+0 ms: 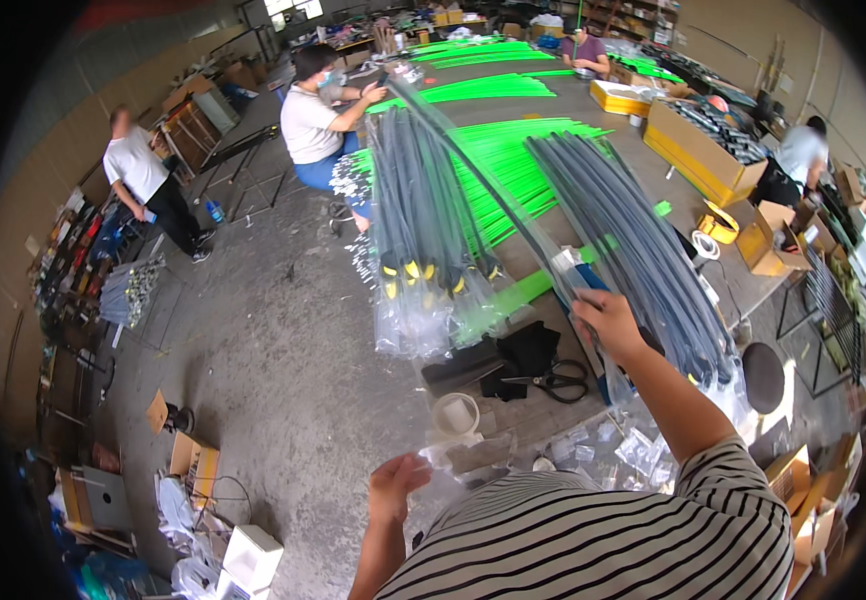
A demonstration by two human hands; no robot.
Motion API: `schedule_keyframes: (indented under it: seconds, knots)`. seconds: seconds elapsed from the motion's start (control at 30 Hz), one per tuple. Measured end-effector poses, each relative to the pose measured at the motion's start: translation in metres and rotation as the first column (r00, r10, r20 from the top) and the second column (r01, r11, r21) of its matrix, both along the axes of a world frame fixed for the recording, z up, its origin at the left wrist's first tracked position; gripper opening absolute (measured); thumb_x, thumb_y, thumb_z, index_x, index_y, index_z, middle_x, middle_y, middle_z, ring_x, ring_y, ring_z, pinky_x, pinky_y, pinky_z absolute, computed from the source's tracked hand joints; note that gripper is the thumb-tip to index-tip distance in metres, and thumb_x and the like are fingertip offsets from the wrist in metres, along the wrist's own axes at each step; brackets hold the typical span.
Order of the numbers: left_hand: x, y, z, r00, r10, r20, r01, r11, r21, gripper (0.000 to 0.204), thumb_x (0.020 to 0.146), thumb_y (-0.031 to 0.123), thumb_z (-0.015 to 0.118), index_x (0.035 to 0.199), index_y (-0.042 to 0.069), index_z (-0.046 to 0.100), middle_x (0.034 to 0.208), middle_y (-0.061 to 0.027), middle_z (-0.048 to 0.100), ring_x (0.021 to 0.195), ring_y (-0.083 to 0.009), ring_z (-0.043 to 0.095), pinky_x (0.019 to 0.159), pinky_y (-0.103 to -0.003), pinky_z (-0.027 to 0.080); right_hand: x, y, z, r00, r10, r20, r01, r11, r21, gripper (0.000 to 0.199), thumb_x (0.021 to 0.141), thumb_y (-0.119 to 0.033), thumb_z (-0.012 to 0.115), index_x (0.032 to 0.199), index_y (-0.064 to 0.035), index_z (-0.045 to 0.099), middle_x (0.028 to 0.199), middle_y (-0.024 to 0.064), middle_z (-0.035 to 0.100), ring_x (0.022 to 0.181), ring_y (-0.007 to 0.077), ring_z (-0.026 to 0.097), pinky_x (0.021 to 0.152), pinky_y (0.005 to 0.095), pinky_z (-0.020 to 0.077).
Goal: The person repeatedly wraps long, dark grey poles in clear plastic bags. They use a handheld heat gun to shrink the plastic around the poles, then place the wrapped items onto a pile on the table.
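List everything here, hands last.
Rod bundles: two, dark grey, table
Green rods: many, green, table
Long rod: one, grey, across green rods
Scissors: one, black, table's edge
Tub: one, whitish, left of scissors
Packets: many, clear, table's edge
Rolls: two, yellow and white, right
Cartons: several, brown, right and lower left
Stool: one, dark, right
People: four, pale or purple tops, left, far, right
Left hand: one, bare, by clear plastic
Right hand: one, bare, around long rod

No words, labels, numbers or signs can be read on the long strip (498, 195), cardboard box (691, 152) or elsewhere.
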State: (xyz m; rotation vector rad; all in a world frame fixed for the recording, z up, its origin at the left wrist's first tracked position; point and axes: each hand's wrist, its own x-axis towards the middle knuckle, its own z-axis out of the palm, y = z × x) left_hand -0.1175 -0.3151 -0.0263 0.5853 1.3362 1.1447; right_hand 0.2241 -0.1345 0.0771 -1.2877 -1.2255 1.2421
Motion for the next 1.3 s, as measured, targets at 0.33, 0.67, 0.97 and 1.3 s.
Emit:
schedule_keyframes:
  seconds: [0.33, 0.67, 0.97, 1.3]
  knots:
    - [0.016, 0.161, 0.073, 0.944, -0.079, 0.321, -0.075, 0.894, 0.441, 0.053, 0.084, 0.027, 0.054, 0.113, -0.013, 0.038, 0.109, -0.0257, 0.05, 0.098, -0.0319, 0.054, 0.085, -0.039, 0.045, 0.019, -0.203, -0.014, 0.969, 0.13, -0.208, -0.163, 0.976, -0.147, 0.024, 0.074, -0.018, 0.065, 0.077, 0.0056, 0.057, 0.055, 0.0052, 0.052, 0.041, 0.0083, 0.045, 0.037, 0.021, 0.0316]
    - [0.01, 0.183, 0.093, 0.845, 0.01, 0.535, -0.207, 0.928, 0.31, 0.039, 0.081, 0.033, 0.055, 0.094, -0.004, 0.054, 0.09, -0.0136, 0.061, 0.084, -0.0241, 0.06, 0.078, -0.035, 0.05, 0.053, -0.241, -0.038, 0.831, 0.194, -0.521, -0.379, 0.884, -0.275, 0.036, 0.071, -0.022, 0.067, 0.083, 0.0109, 0.058, 0.058, 0.0135, 0.054, 0.037, 0.0121, 0.045, 0.031, 0.0235, 0.0323]
    - [-0.011, 0.154, 0.087, 0.882, 0.248, 0.4, -0.38, 0.877, 0.294, 0.028, 0.079, 0.024, 0.061, 0.093, 0.001, 0.055, 0.089, -0.0096, 0.061, 0.083, -0.0215, 0.059, 0.075, -0.034, 0.05, 0.081, -0.224, -0.067, 0.586, 0.157, -0.795, -0.598, 0.746, -0.294, 0.033, 0.078, -0.02, 0.059, 0.09, 0.0099, 0.053, 0.057, 0.0142, 0.049, 0.036, 0.0119, 0.041, 0.03, 0.0223, 0.0302]
    - [0.001, 0.121, 0.103, 0.9, 0.114, 0.421, -0.291, 0.876, 0.384, 0.012, 0.079, 0.013, 0.061, 0.086, 0.004, 0.059, 0.08, -0.0061, 0.062, 0.07, -0.0151, 0.059, 0.06, -0.025, 0.048, 0.1, -0.205, -0.075, 0.397, 0.13, -0.909, -0.768, 0.589, -0.251, 0.037, 0.079, -0.022, 0.059, 0.09, 0.0112, 0.048, 0.055, 0.0089, 0.046, 0.037, 0.011, 0.043, 0.031, 0.0228, 0.0305]
